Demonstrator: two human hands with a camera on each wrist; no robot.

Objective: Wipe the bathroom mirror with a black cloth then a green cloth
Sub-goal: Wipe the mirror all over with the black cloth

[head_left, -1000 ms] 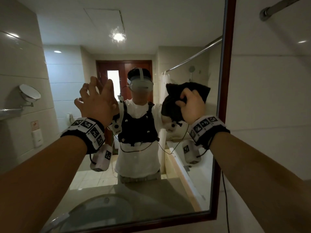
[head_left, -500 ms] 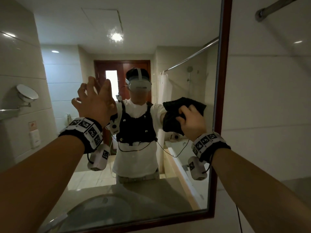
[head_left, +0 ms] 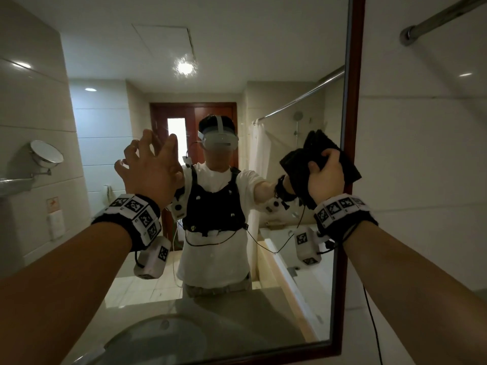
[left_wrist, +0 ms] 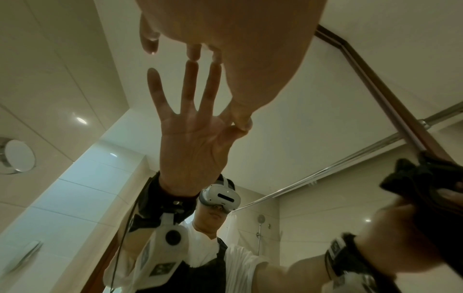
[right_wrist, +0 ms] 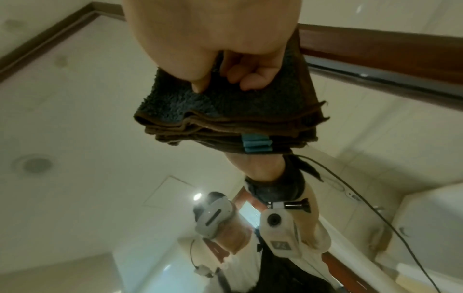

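Note:
A large wall mirror (head_left: 290, 61) in a dark wooden frame (head_left: 354, 127) fills the head view. My right hand (head_left: 325, 177) grips a folded black cloth (head_left: 313, 151) and presses it on the glass beside the frame's right side. In the right wrist view the fingers curl round the folded black cloth (right_wrist: 225, 111), which carries a small blue tag. My left hand (head_left: 150, 167) is spread, with its fingertips (left_wrist: 194, 53) touching the glass left of centre. No green cloth is in view.
A white basin (head_left: 158, 338) and grey counter lie below the mirror. A round shaving mirror (head_left: 46, 154) juts from the left tiled wall. A metal rail (head_left: 442, 17) runs overhead at the right. A cable hangs from my right wrist.
My right hand dropped with the black cloth, then came back up and right, ending against the frame's right side. My left hand has stayed on the glass.

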